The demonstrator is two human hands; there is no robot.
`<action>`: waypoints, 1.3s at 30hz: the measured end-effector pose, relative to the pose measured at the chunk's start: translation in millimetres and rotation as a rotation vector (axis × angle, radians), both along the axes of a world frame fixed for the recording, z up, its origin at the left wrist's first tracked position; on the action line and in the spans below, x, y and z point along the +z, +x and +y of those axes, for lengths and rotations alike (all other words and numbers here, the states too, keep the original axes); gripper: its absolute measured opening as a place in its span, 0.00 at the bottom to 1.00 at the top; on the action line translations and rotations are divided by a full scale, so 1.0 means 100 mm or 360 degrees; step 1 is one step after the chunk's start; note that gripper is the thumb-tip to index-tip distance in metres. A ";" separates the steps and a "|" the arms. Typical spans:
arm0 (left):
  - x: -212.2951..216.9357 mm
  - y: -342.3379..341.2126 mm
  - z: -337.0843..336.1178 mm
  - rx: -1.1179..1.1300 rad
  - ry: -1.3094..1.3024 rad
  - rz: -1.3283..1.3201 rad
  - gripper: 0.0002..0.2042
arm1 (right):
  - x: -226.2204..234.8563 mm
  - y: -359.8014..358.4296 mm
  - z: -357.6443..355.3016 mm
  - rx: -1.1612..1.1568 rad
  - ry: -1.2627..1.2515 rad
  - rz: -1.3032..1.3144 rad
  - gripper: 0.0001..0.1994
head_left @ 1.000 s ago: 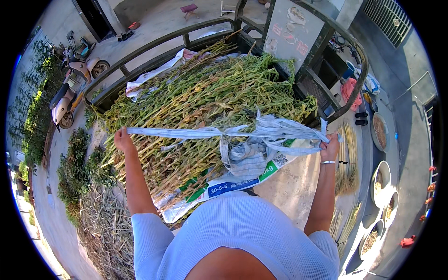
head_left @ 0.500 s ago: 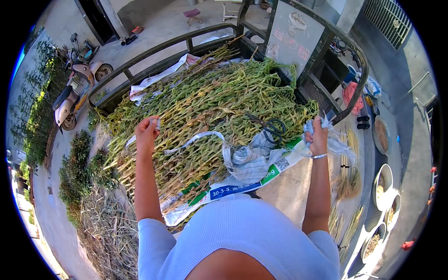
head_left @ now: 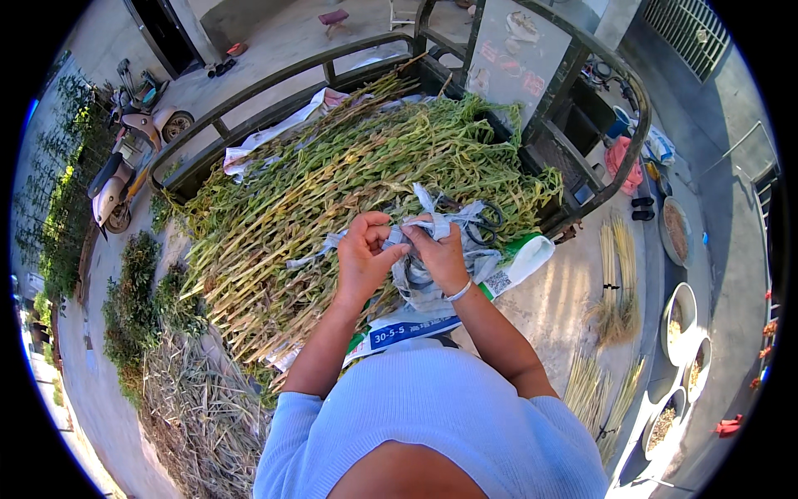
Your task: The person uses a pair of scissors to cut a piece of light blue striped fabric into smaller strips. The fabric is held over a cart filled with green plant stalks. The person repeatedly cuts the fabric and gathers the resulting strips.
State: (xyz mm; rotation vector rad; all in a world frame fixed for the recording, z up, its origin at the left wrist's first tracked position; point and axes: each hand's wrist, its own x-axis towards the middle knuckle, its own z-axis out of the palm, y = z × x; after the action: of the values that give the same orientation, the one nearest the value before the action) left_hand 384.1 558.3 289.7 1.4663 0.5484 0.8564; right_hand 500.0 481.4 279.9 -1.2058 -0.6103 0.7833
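Far to my left a scooter [head_left: 125,170] stands on the pavement, and nearer on that side some low green bushes [head_left: 137,312] grow beside a heap of dry straw [head_left: 195,416]. In front of me a big pile of green stalks [head_left: 332,187] fills a cart with a dark metal rail [head_left: 274,79] curving round its far side.

My left hand [head_left: 363,258] is clenched around a strip of pale cloth [head_left: 328,244] that lies over the stalks and trails off to the left. My right hand [head_left: 440,254] is just beside it, fingers pinched on the same strip where it bunches into a grey, crumpled wad [head_left: 416,279] below my knuckles. The two hands touch at the thumbs. A bracelet [head_left: 458,291] sits on my right wrist.

Just right of my right hand a pair of scissors [head_left: 482,218] lies on the cloth. Under my forearms a white sack [head_left: 515,266] with green and blue print spreads over the near edge of the pile.

Further right, bundles of thin pale stems [head_left: 615,283] lie on the ground, and near the right edge stand a few round bowls [head_left: 680,312].
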 end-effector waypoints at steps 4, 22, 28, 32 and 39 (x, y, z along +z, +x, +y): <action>-0.06 -0.05 0.03 0.0074 0.0016 0.0064 0.23 | 0.05 -0.01 -0.03 0.0050 0.0081 0.0014 0.08; -0.26 -0.03 0.11 -0.0220 -0.0163 0.0011 0.02 | -0.03 0.00 -0.01 0.0256 0.0428 0.0951 0.07; -0.23 -0.66 0.71 0.0443 0.1046 0.0468 0.04 | -0.11 0.76 -0.38 -0.0247 0.0288 0.1107 0.07; -0.44 -1.90 1.65 0.1252 0.1312 0.0991 0.07 | -0.68 2.44 -1.60 -0.1001 0.0703 0.0988 0.08; -0.46 -2.34 1.75 0.1129 0.0655 0.0736 0.12 | -0.18 2.23 -1.59 -0.0851 0.0462 0.0747 0.13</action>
State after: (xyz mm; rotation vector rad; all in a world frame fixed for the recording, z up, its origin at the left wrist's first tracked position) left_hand 150.5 733.4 244.2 1.8934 1.3539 1.2304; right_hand 722.6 322.0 262.0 -0.8185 -0.0015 0.4722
